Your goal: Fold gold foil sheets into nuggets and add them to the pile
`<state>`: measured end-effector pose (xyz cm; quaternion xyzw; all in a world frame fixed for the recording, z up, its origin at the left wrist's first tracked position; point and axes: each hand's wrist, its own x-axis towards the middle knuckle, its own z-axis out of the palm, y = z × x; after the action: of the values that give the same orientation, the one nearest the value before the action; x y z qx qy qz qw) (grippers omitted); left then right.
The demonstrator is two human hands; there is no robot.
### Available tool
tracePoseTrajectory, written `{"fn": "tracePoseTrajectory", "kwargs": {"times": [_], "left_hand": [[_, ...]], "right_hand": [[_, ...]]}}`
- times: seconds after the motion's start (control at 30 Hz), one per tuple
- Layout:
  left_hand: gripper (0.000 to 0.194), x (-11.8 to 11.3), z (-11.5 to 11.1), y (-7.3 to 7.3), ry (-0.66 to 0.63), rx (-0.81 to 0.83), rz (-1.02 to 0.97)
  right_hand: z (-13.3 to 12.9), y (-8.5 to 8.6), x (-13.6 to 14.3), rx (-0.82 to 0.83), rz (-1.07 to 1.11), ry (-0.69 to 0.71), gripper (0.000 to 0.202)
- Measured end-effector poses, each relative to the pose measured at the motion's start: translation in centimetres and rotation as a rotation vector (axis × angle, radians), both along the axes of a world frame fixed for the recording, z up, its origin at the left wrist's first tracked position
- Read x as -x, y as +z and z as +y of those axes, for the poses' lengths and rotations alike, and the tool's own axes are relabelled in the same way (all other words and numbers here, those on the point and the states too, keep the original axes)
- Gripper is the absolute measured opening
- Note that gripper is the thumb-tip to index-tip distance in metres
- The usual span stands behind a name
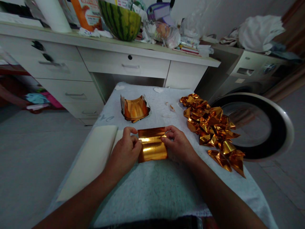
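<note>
A shiny gold foil sheet is stretched between my two hands over the cloth-covered table. My left hand pinches its left edge. At the opposite edge, my right hand grips the foil between thumb and fingers. The sheet is bent along its width, with a darker band at the top. Beyond my left hand stands a curved stack of gold foil sheets. Folded gold foil pieces lie heaped to the right of my right hand.
A pale folded sheet lies along the table's left side. Small scraps rest near the far middle. White drawers stand behind, with half a watermelon on top. An open washing machine door borders the right edge.
</note>
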<state>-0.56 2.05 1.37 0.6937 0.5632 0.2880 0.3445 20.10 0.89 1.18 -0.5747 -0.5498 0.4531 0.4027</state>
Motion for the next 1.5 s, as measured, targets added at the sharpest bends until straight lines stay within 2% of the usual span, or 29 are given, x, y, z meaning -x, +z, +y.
{"fn": "tracePoseTrajectory", "kwargs": {"times": [0.07,0.17,0.2,0.27,0.33,0.43,0.57,0.67,0.77,0.93,1.07,1.17,1.27,1.33,1.4,1.5], "left_hand": [[0.023,0.1,0.0,-0.1,0.048,-0.129,0.059],[0.021,0.1,-0.2,0.0,0.105,-0.428,0.16],[0.017,0.0,-0.3,0.1,0.072,-0.489,0.175],[0.009,-0.2,-0.7,0.3,-0.101,-0.498,0.174],[0.014,-0.6,-1.1,0.2,-0.242,-0.496,0.148],[0.022,-1.0,-1.3,-0.2,-0.275,-0.517,0.094],[0.025,-1.3,-1.3,0.0,-0.284,-0.412,0.019],[0.026,-1.3,-1.3,0.5,-0.284,-0.308,-0.051],[0.034,-1.3,-1.4,0.7,-0.203,-0.244,-0.101],[0.05,-1.4,-1.4,0.5,-0.061,-0.125,-0.177],[0.042,-1.3,-1.2,0.6,0.016,-0.123,-0.153],[0.034,-1.1,-1.1,0.5,0.031,-0.091,-0.194],[0.034,-1.0,-1.0,0.4,0.039,-0.054,-0.336],[0.036,-1.1,-0.9,0.3,0.009,-0.018,-0.433],[0.037,-1.1,-0.8,0.2,-0.038,0.028,-0.501],[0.037,-1.1,-0.7,0.2,-0.076,0.118,-0.547]], "right_hand": [[0.0,0.1,0.0,0.013,0.047,-0.011,0.017],[0.0,0.0,0.0,0.047,0.165,-0.016,0.018],[0.0,0.0,0.0,0.054,0.197,-0.01,0.019],[-0.1,0.0,0.1,0.048,0.24,-0.008,0.021],[-0.2,-0.1,0.1,0.04,0.251,-0.017,0.023],[-0.4,-0.1,0.3,0.012,0.289,-0.002,0.025],[-0.5,-0.1,0.5,-0.12,0.373,0.104,0.024],[-0.7,0.1,0.5,-0.155,0.38,0.227,0.019],[-0.9,0.4,0.4,-0.158,0.38,0.333,0.017],[-0.9,1.1,0.2,-0.217,0.273,0.441,0.029],[-1.1,1.5,0.4,-0.232,0.247,0.469,0.032],[-1.0,1.2,0.5,-0.21,0.257,0.371,0.025],[-0.6,0.5,0.3,-0.225,0.216,0.041,0.018],[-0.3,0.2,0.1,-0.272,0.134,-0.139,0.031],[0.0,0.0,-0.1,-0.277,0.135,-0.128,0.042],[0.1,0.2,-0.1,-0.174,0.276,0.043,0.026]]}}
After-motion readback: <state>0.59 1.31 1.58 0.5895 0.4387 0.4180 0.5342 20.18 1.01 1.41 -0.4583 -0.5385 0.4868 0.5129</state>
